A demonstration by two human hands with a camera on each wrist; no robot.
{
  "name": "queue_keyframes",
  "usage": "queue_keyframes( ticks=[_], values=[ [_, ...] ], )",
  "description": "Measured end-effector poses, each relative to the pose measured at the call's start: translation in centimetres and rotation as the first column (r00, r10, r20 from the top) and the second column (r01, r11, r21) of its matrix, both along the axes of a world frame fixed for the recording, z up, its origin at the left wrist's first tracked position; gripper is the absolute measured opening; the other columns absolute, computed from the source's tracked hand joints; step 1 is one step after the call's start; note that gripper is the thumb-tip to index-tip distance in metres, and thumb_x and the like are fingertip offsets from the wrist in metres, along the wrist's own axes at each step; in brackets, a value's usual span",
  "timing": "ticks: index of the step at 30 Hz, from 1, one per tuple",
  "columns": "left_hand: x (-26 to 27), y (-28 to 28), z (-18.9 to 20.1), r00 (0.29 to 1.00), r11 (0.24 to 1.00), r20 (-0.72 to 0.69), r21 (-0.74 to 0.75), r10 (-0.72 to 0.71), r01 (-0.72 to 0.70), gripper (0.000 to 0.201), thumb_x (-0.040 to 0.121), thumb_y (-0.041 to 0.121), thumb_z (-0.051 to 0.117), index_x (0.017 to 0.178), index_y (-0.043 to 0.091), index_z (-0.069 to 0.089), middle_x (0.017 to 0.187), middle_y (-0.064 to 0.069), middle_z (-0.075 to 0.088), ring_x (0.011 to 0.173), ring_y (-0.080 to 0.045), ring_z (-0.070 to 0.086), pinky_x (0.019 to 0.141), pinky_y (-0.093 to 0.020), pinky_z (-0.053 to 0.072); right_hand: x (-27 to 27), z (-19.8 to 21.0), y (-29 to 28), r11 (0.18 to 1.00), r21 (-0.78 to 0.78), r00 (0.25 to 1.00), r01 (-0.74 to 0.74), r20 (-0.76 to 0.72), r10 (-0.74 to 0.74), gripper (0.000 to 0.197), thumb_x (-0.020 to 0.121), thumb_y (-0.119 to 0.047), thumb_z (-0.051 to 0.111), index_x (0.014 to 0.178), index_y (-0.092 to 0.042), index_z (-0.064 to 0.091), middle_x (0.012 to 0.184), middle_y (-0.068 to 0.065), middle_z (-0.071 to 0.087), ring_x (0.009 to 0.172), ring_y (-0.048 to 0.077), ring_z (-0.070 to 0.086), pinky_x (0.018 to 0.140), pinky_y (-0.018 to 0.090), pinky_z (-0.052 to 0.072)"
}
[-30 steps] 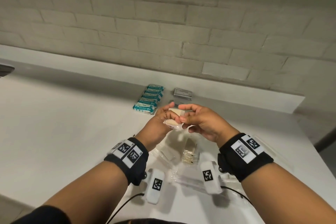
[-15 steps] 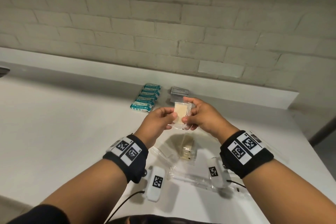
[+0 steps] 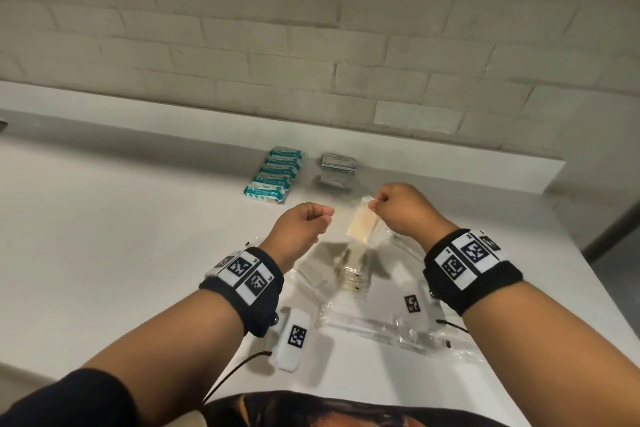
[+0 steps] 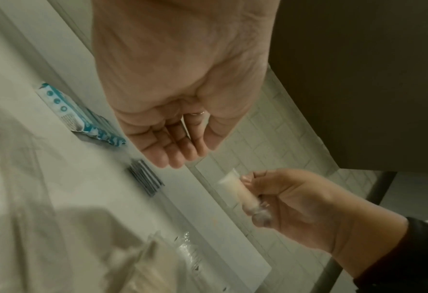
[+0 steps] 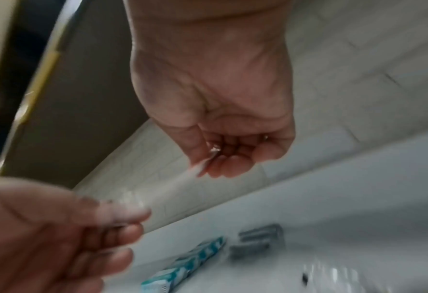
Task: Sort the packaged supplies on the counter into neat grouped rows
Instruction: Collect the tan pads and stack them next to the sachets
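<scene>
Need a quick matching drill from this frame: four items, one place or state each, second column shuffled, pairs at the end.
Items:
1. teal packs
2. grey packets
3. beige packet
4. left hand

Places or states:
A. pinched by the right hand, above the counter
B. holds nothing
C. row at the back, left
D. small group at the back, right of the teal row

Pairs: 1-C, 2-D, 3-A, 4-B

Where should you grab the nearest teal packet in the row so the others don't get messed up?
Take the nearest teal packet by its two short ends, coming down from above. It lies flat at the near end of the row of teal packets, its far long side tight against the next packet, so a grip across the long sides would likely nudge that neighbour. The short ends are free.
</scene>
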State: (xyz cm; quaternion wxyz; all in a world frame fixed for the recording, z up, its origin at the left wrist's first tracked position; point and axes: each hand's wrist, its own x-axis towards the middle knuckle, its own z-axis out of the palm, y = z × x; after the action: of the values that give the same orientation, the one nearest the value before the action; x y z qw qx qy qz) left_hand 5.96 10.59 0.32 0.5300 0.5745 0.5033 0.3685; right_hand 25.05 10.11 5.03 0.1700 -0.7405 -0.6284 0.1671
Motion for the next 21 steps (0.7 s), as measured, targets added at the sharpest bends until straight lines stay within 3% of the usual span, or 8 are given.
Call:
queue_keyframes(
  ticks=[2,5,10,13,15,16,18,21],
  values=[
    [0.1,0.2,-0.5,0.998,0.999,-0.064,-0.033,-0.009,0.007,0.016,0.094,0.016,0.054,0.105,0.017,0.065,0.096,0.000,0.063,0.090,-0.016,0.058,0.081,-0.029,0.049,0.0,-1.1,0.0,0.991,-0.131,0.999,-0.039,0.018,0.041,0.019,0.097,-0.024,0.050,0.083,-0.012,0.057,0.091,0.007,0.058,0.089,0.026,0.055,0.073,0.027,0.038],
    [1.1,0.4,-1.3,0.982,0.993,-0.178,-0.107,-0.063,0.044,0.015,0.093,0.018,0.053,0.101,0.014,0.066,0.088,-0.002,0.061,0.082,-0.018,0.056,0.072,-0.028,0.048,-0.8,-3.5,0.0,0.974,-0.215,0.996,-0.066,0.050,0.078,0.027,0.097,-0.023,0.050,0.107,-0.001,0.063,0.110,0.014,0.064,0.101,0.028,0.059,0.078,0.028,0.040],
    [3.0,0.5,-2.8,0.899,0.960,-0.368,-0.227,-0.239,0.162,0.022,0.088,0.019,0.056,0.084,0.004,0.070,0.067,-0.008,0.059,0.067,-0.025,0.053,0.068,-0.037,0.049,-0.8,-5.3,-0.4,0.969,-0.223,0.993,0.110,-0.025,-0.118,0.039,0.094,-0.038,0.054,0.121,-0.010,0.059,0.125,0.010,0.059,0.113,0.026,0.057,0.091,0.032,0.043],
    [3.6,1.0,-3.7,0.882,0.950,-0.393,-0.266,-0.261,0.162,0.022,0.087,0.018,0.058,0.083,0.000,0.069,0.070,-0.011,0.065,0.063,-0.025,0.060,0.076,-0.039,0.059,-0.5,-5.3,-1.0,0.901,-0.395,0.978,0.181,-0.025,-0.208,0.036,0.097,-0.039,0.048,0.105,-0.006,0.061,0.100,0.012,0.066,0.089,0.026,0.064,0.082,0.034,0.050],
    [3.8,1.0,-4.2,0.910,0.937,-0.339,-0.326,-0.239,0.125,0.015,0.089,0.016,0.060,0.091,0.002,0.065,0.076,-0.010,0.066,0.066,-0.022,0.065,0.069,-0.030,0.059,-0.8,-5.4,-1.7,0.812,-0.558,0.925,0.172,-0.193,-0.328,0.031,0.095,-0.037,0.054,0.086,-0.008,0.059,0.072,0.009,0.059,0.059,0.022,0.057,0.062,0.031,0.049],
    [3.9,0.9,-4.4,0.927,0.927,-0.299,-0.357,-0.227,0.112,0.016,0.089,0.015,0.061,0.096,0.001,0.064,0.080,-0.011,0.067,0.068,-0.022,0.067,0.068,-0.029,0.060,-0.9,-5.5,-1.8,0.786,-0.596,0.879,0.164,-0.273,-0.391,0.027,0.092,-0.034,0.059,0.083,-0.008,0.058,0.068,0.008,0.057,0.053,0.020,0.053,0.055,0.027,0.044],
    [4.0,0.7,-4.8,0.953,0.916,-0.225,-0.388,-0.203,0.103,0.019,0.087,0.011,0.062,0.101,-0.002,0.064,0.088,-0.014,0.068,0.074,-0.024,0.069,0.072,-0.033,0.061,-1.3,-6.0,-1.7,0.777,-0.610,0.841,0.152,-0.333,-0.426,0.020,0.088,-0.025,0.066,0.084,-0.007,0.057,0.068,0.008,0.057,0.049,0.018,0.049,0.051,0.024,0.037],
    [3.8,0.4,-5.1,0.972,0.912,-0.152,-0.397,-0.181,0.108,0.005,0.088,0.007,0.062,0.087,0.002,0.061,0.087,-0.016,0.068,0.076,-0.026,0.069,0.076,-0.036,0.060,-2.1,-6.2,-1.4,0.794,-0.587,0.840,0.158,-0.342,-0.421,0.016,0.086,-0.015,0.067,0.077,-0.008,0.056,0.065,0.007,0.055,0.054,0.017,0.048,0.053,0.025,0.036]
  ],
)
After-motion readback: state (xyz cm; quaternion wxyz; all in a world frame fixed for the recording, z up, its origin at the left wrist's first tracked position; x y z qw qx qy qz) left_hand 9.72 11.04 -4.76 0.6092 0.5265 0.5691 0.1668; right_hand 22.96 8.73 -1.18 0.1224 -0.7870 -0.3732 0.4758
